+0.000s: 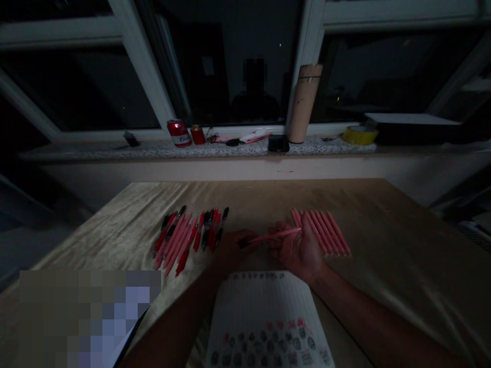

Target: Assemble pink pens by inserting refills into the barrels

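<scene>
A slim pink pencil (274, 235) lies almost level between my two hands. My left hand (232, 250) is closed around its left end, back of the hand up and fingers partly hidden in shadow. Palm up, my right hand (299, 253) has its fingers and thumb apart, and the pencil's right end crosses in front of it near the thumb. Just beyond the right hand is a neat row of several pink pencils (330, 232). To the left lies a pile of pink pencils (178, 243) mixed with red and black pens (210, 227).
A lined notebook (264, 301) with dark and pink scribbled marks lies below my hands on the cloth-covered table (383, 286). On the windowsill (215, 151) stand a red can (179, 134), a smaller red can (197, 134), a tall cylinder (306, 105) and yellow tape (359, 135).
</scene>
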`<state>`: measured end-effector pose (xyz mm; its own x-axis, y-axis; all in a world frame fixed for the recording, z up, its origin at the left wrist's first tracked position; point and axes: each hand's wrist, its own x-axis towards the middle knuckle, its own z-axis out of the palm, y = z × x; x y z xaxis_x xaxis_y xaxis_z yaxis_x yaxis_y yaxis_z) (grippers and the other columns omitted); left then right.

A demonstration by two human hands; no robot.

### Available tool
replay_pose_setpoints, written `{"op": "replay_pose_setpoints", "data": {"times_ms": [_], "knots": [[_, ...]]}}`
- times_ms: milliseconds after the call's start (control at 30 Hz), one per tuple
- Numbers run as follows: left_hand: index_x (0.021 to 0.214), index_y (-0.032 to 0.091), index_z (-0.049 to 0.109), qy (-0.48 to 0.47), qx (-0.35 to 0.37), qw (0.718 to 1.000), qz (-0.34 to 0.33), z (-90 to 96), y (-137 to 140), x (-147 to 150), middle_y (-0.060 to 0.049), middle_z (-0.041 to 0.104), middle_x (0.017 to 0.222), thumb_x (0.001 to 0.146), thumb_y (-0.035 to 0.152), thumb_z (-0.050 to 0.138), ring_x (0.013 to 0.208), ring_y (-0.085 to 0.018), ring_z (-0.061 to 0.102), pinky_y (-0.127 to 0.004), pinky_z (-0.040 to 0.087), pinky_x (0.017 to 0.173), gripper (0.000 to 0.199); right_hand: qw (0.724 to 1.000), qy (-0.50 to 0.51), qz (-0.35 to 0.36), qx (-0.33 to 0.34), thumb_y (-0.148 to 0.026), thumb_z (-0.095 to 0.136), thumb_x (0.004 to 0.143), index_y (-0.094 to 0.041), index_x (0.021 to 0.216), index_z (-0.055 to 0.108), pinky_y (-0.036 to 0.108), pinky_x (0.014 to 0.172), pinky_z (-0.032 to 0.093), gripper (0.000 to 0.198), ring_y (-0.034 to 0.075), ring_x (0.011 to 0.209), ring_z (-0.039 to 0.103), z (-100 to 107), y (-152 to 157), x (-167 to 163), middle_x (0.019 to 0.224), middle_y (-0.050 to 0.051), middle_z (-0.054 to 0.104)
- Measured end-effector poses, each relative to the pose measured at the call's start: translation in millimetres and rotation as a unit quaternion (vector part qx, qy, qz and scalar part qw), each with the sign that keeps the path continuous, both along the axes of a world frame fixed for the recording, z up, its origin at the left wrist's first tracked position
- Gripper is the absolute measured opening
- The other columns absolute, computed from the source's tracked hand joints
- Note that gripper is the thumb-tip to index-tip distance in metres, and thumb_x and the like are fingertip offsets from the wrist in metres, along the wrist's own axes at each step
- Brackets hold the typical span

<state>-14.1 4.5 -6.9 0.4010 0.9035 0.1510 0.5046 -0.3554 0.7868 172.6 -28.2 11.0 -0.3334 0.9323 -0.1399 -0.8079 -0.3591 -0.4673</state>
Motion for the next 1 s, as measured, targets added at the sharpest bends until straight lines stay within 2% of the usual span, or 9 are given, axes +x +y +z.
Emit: {"op": "replay_pose_setpoints", "data": {"times_ms": [100,233,400,733,1000], "knots": [[0.093,0.019,0.068,0.045,0.022,0.999,0.003,2.7,-2.7,2.0,-0.001,0.068,0.077,0.076,0.037,0.060,0.068,-0.012,0.058,-0.022,0.043,0.064,0.026,0.999,0.031,-0.005,-0.003,-0.072,0.043,0.074,-0.020,0.068,0.055,0.029,0.052,0.042,0.054,0.016,0.055,0.055,-0.9,-1.3,-0.6,0.069,0.002,0.061],[0.095,0.019,0.067,0.087,0.040,0.995,-0.008,5.0,-5.4,3.9,0.000,0.067,0.074,0.075,0.038,0.061,0.064,-0.011,0.057,-0.021,0.042,0.061,0.028,0.998,0.054,-0.034,0.003,-0.062,0.045,0.081,-0.021,0.065,0.047,0.024,0.044,0.037,0.044,0.008,0.037,0.036,-1.5,-2.0,-1.1,0.058,-0.005,0.049],[0.092,0.019,0.067,0.097,0.060,0.993,-0.027,6.1,-6.5,3.6,0.000,0.067,0.077,0.077,0.035,0.061,0.066,-0.011,0.058,-0.021,0.041,0.063,0.024,0.996,0.059,-0.071,0.019,-0.056,0.044,0.085,-0.021,0.068,0.043,0.020,0.037,0.029,0.039,0.005,0.034,0.022,-6.2,-1.2,0.6,0.054,-0.008,0.039],[0.092,0.018,0.066,0.128,0.143,0.980,-0.051,3.3,-7.3,2.6,-0.001,0.065,0.079,0.083,0.036,0.055,0.066,-0.011,0.056,-0.023,0.041,0.065,0.022,0.992,0.098,-0.076,0.025,-0.048,0.039,0.089,-0.022,0.068,0.043,0.020,0.035,0.024,0.034,0.006,0.034,0.017,-12.5,0.6,7.6,0.053,-0.008,0.035],[0.091,0.018,0.064,0.161,0.221,0.959,-0.069,1.6,-9.9,4.2,-0.002,0.065,0.079,0.087,0.034,0.049,0.069,-0.012,0.057,-0.025,0.040,0.067,0.022,0.994,0.086,-0.056,0.044,-0.057,0.041,0.085,-0.021,0.071,0.046,0.020,0.037,0.027,0.039,0.005,0.034,0.019,-11.6,-1.2,9.8,0.054,-0.008,0.037]]}}
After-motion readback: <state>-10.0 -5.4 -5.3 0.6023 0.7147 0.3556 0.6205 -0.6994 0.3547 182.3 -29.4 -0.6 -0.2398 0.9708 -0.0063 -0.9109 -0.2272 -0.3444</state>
